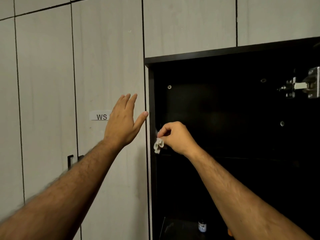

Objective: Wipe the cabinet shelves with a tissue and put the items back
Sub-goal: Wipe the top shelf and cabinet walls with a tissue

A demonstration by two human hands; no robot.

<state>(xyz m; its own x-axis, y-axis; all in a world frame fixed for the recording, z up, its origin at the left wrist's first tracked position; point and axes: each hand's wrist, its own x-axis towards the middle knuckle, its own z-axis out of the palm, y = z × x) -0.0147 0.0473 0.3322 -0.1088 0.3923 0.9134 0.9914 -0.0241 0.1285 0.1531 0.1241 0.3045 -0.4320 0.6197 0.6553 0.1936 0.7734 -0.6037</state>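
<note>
The right hand (174, 137) pinches a small crumpled white tissue (159, 145) between curled fingers and thumb, holding it against the left inner wall of the open dark cabinet (225, 110), just above the front edge of a dark shelf (233, 157). The left hand (123, 122) is spread flat with straight fingers and holds nothing; it lies over the pale wood-grain door panel (107, 66) left of the opening, the thumb reaching the panel's edge. Whether the palm actually bears on the panel cannot be told.

Judgement: wiping is in progress and item return is not yet begun. To do this step well, the wad should be pressed flat rather than pinched, so more paper meets the surface, and drawn along the corner where wall and shelf join, then across the shelf from far to near.

The cabinet interior is matt, dark and smooth, with small metal screw heads (169, 86) and a bright steel hinge (301, 85) at the right. The tissue is soft and creased. A small labelled bottle (202, 226) stands low in the cabinet.
</note>
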